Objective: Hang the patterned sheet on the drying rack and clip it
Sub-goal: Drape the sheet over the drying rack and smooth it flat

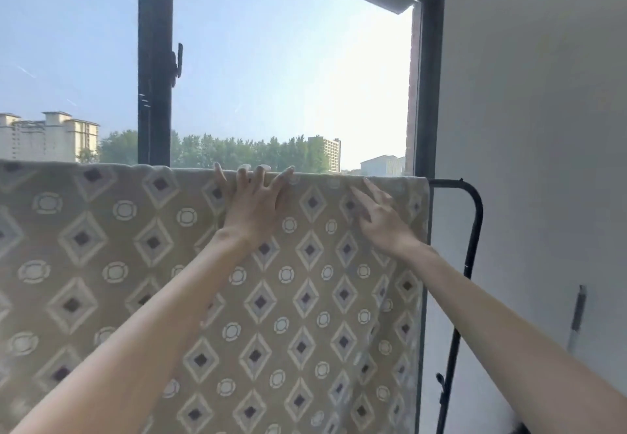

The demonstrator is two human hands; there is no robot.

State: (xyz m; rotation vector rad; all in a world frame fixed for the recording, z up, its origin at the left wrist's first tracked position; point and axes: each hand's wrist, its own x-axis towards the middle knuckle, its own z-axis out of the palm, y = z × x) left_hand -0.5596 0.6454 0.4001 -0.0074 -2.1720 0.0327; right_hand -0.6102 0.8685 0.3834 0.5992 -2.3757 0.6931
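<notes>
I see the patterned sheet (pixel 101 264) draped over the top bar of the black drying rack (pixel 475 223). It hangs flat before a dark-framed window (pixel 154 60), beside a white wall (pixel 543 128). My left hand (pixel 252 203) lies at its top edge with fingers spread. My right hand (pixel 380 220) rests flat near the sheet's right corner, fingers apart.

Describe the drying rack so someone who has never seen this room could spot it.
Start at the big dark-framed window. Below it hangs the beige patterned sheet. The drying rack is the thin black tube emerging past the sheet's right edge and curving downward against the pale wall, far slimmer than the window frame.
</notes>
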